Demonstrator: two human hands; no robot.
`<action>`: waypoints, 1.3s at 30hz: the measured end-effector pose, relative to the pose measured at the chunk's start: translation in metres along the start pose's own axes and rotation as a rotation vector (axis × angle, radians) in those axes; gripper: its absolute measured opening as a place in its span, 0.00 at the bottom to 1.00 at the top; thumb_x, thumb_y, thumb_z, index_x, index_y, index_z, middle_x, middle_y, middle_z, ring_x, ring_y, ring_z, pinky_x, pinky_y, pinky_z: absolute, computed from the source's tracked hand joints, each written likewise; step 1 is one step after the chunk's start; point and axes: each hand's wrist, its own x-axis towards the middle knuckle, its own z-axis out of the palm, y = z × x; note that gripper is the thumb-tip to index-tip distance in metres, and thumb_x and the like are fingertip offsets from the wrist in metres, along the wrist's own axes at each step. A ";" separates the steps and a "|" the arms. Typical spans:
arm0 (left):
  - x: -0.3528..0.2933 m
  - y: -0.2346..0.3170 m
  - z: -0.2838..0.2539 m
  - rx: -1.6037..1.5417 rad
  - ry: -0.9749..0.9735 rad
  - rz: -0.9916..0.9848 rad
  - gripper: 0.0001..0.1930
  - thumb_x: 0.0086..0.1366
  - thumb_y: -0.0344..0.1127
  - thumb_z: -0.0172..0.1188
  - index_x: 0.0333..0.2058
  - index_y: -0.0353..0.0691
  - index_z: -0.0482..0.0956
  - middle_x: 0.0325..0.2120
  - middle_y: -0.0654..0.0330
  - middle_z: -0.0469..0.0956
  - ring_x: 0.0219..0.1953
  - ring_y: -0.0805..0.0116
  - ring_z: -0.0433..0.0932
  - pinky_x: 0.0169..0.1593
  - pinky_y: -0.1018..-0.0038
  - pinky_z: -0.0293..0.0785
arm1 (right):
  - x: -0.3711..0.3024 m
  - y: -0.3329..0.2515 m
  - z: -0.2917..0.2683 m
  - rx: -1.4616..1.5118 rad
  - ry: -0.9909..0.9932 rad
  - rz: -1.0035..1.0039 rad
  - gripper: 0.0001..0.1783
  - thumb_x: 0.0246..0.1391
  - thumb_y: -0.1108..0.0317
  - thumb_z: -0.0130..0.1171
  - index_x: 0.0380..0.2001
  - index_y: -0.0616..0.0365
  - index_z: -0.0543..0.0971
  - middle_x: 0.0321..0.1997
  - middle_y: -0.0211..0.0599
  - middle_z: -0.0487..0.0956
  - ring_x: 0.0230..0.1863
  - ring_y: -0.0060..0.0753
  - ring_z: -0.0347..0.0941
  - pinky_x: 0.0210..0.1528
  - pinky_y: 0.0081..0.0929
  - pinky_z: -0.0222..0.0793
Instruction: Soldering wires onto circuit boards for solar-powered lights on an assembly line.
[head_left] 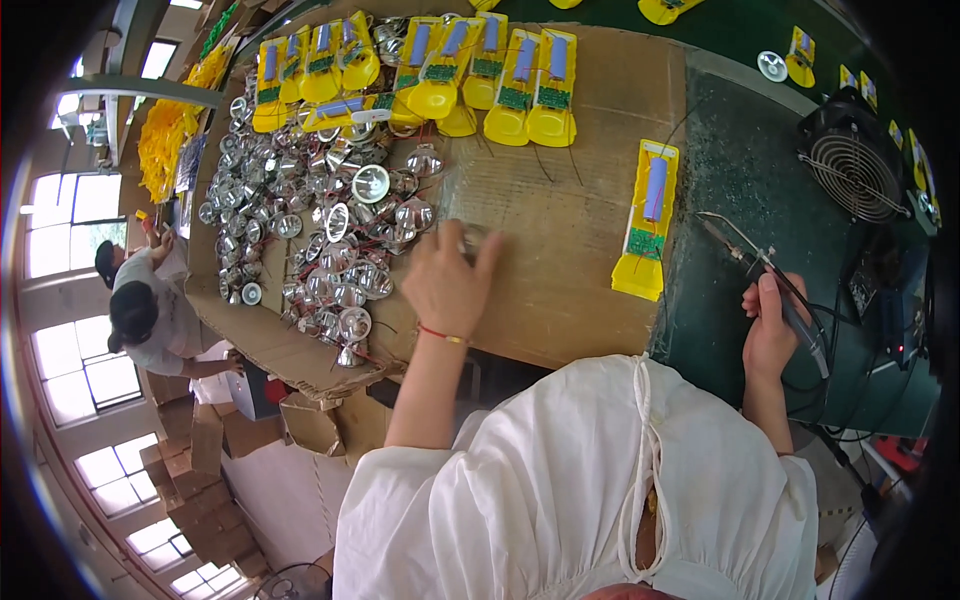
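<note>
The left hand (447,280) lies fingers spread on the cardboard sheet (560,260), its fingertips over a small clear piece I cannot make out, right beside the heap of silver reflector cups (320,230) at its ten o'clock. The right hand (770,325) is closed around a soldering iron (765,270), tip aimed toward eleven o'clock, near a yellow torch half (648,220).

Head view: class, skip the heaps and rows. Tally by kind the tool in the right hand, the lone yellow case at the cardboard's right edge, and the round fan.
soldering iron: 1
yellow case: 1
fan: 1
Total: 3
</note>
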 end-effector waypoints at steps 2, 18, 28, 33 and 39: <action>-0.005 0.022 0.009 -0.151 0.013 0.185 0.12 0.53 0.44 0.60 0.25 0.43 0.71 0.27 0.58 0.70 0.30 0.58 0.71 0.31 0.66 0.68 | -0.005 -0.005 -0.001 -0.006 -0.016 -0.023 0.08 0.51 0.68 0.56 0.30 0.63 0.72 0.19 0.32 0.73 0.20 0.18 0.68 0.22 0.12 0.61; -0.004 0.075 -0.005 -0.997 -0.552 -0.213 0.07 0.55 0.32 0.60 0.29 0.32 0.79 0.21 0.59 0.75 0.21 0.74 0.74 0.27 0.79 0.69 | -0.032 -0.020 0.003 -0.090 -0.284 -0.127 0.09 0.44 0.73 0.62 0.28 0.64 0.73 0.23 0.33 0.75 0.23 0.18 0.70 0.26 0.15 0.65; -0.010 0.091 0.014 -1.021 -0.340 0.018 0.05 0.54 0.30 0.60 0.25 0.33 0.78 0.21 0.58 0.73 0.20 0.71 0.73 0.25 0.78 0.68 | -0.028 -0.011 0.021 -0.119 -0.265 -0.147 0.09 0.44 0.72 0.63 0.27 0.64 0.74 0.19 0.31 0.76 0.19 0.15 0.70 0.22 0.15 0.65; -0.008 0.093 0.015 -0.987 -0.314 0.041 0.05 0.53 0.28 0.60 0.22 0.33 0.77 0.21 0.58 0.72 0.19 0.69 0.72 0.25 0.77 0.68 | -0.028 -0.015 0.027 -0.101 -0.270 -0.086 0.08 0.44 0.72 0.63 0.26 0.64 0.74 0.19 0.30 0.76 0.20 0.15 0.70 0.22 0.15 0.64; -0.009 0.096 0.017 -1.003 -0.300 0.009 0.05 0.51 0.28 0.60 0.20 0.34 0.75 0.18 0.58 0.71 0.18 0.69 0.71 0.23 0.75 0.65 | -0.025 -0.030 0.023 -0.320 -0.413 -0.192 0.08 0.47 0.73 0.59 0.28 0.64 0.71 0.21 0.36 0.74 0.21 0.21 0.70 0.25 0.18 0.66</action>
